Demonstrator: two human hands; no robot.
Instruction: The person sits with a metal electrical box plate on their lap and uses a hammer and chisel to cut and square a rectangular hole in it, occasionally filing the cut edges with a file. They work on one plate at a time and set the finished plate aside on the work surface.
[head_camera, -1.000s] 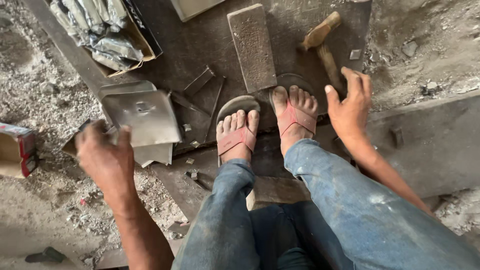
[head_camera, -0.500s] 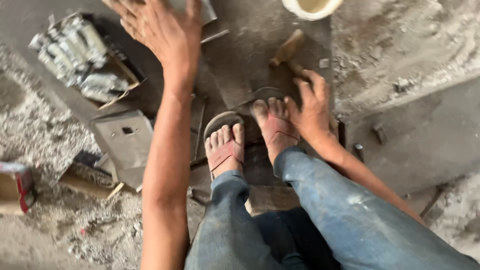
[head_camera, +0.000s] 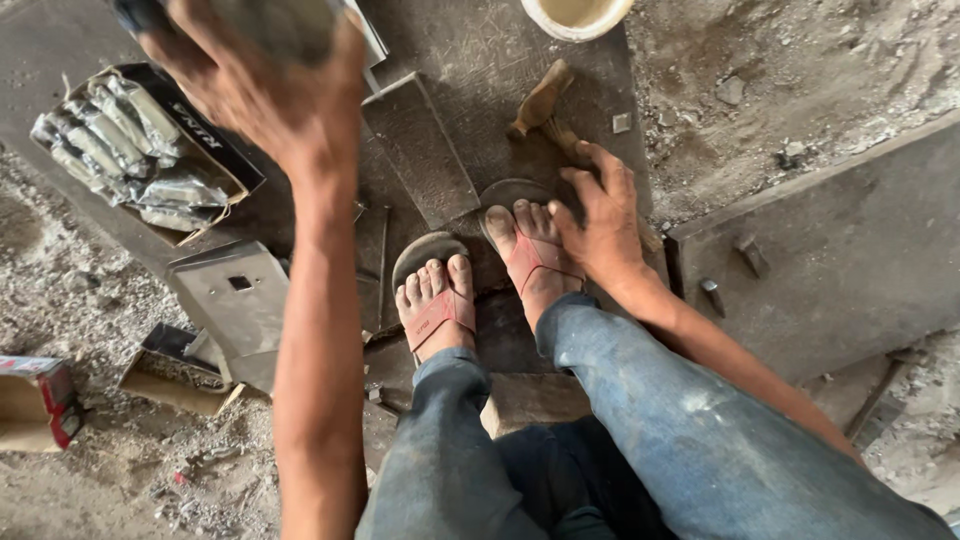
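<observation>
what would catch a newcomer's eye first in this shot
The raised left hand fills the upper left, blurred, gripping a grey object too smeared to identify. At centre, two feet in red-strapped sandals rest on a dark metal plate, with the right hand beside the right foot, near a wooden-handled hammer. At left, an open box of silvery metal pieces sits on the dusty ground.

Left arm stretched forward, left hand (head_camera: 270, 90) raised with fingers curled shut; right hand (head_camera: 600, 225) lowered, fingers spread.
</observation>
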